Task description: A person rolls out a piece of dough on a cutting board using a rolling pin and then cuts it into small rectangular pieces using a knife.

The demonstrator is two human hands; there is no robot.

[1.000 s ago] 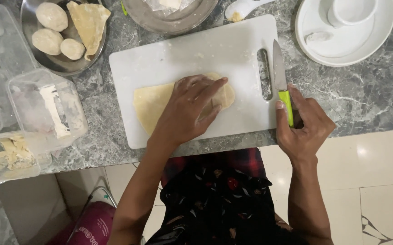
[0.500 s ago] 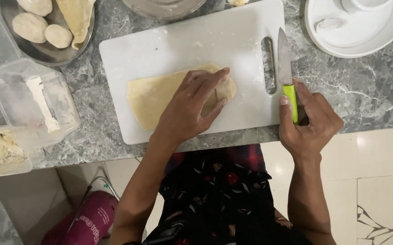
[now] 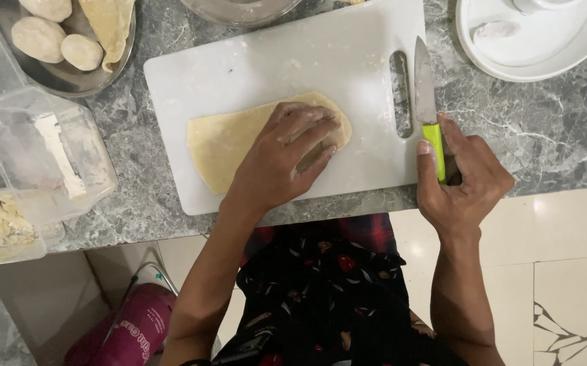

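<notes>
on white board [image 3: 293,61] l hand [image 3: 286,159] flat, unclenched on dough sheet [image 3: 222,146]; r hand [image 3: 463,179] grips knife [image 3: 427,112] at board's r edge, bare board beyond.

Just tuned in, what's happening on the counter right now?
A person stands at a grey marble counter. The left hand presses flat on a folded sheet of dough lying on a white cutting board. The right hand grips a green-handled knife at the board's right edge, blade pointing away, not touching the dough. Dough balls sit in a metal plate nearby.
</notes>
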